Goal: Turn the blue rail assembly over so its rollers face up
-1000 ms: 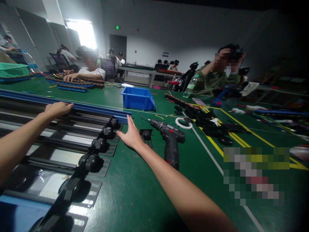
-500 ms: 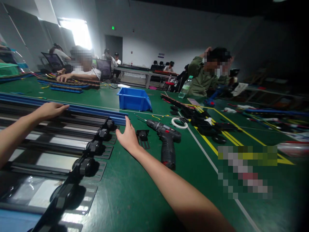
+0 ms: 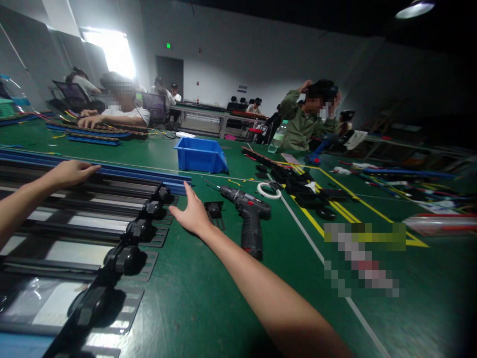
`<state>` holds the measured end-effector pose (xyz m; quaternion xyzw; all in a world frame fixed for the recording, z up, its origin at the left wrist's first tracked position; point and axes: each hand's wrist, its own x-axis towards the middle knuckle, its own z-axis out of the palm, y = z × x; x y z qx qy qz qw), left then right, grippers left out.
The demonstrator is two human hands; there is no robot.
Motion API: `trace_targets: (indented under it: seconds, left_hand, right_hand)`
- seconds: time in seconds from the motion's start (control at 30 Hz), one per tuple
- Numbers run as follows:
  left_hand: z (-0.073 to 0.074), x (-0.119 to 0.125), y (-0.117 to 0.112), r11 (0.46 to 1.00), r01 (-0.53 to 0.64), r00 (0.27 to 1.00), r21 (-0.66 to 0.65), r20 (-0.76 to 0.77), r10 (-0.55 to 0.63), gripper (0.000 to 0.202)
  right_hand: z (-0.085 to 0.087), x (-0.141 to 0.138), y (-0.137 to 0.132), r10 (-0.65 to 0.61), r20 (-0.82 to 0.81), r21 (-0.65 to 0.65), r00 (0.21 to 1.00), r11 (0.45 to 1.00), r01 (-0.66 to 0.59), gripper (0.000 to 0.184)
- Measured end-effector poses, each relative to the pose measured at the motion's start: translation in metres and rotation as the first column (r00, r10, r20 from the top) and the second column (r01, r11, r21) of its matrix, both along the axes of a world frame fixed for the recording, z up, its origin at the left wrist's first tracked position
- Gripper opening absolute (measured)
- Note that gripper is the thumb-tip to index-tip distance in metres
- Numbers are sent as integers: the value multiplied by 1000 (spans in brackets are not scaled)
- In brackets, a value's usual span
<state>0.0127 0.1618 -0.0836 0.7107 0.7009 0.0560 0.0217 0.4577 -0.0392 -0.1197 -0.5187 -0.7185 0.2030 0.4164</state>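
Note:
On the green table lies a frame of parallel black and blue rails, its near end joined by a black bracket strip with several round black knobs. My left hand bends over the long blue rail at the far side, fingers closed on it; the thumb is hidden. My right hand is at that rail's right end, thumb and fingers apart, fingertips touching or nearly touching the end. Just right of this hand are a small black plate with a knob and a black cordless drill lying on its side.
A blue bin stands beyond the rail. Further right are a white tape ring, black parts, a bottle and cables. Co-workers sit across the table, one person's hands on a wired strip.
The view has shifted slightly, so everything sits a little further left. Both hands keep their places at the blue rail; the right thumb looks spread slightly wider.

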Motion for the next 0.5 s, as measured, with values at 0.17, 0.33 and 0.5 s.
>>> trace_targets:
  seconds: [0.17, 0.33, 0.5]
  left_hand:
    - [-2, -3, 2, 999, -30, 999, 17, -38, 31, 86]
    - [-3, -2, 2, 995, -97, 994, 28, -47, 98, 90]
    - [1, 1, -8, 993, -90, 995, 82, -28, 93, 89]
  right_hand:
    - [0, 2, 1, 58, 24, -5, 998, 998, -58, 97]
    - [-1, 2, 2, 110, 83, -33, 990, 994, -107, 102]
    - [-5, -3, 3, 90, 127, -33, 988, 996, -87, 100]
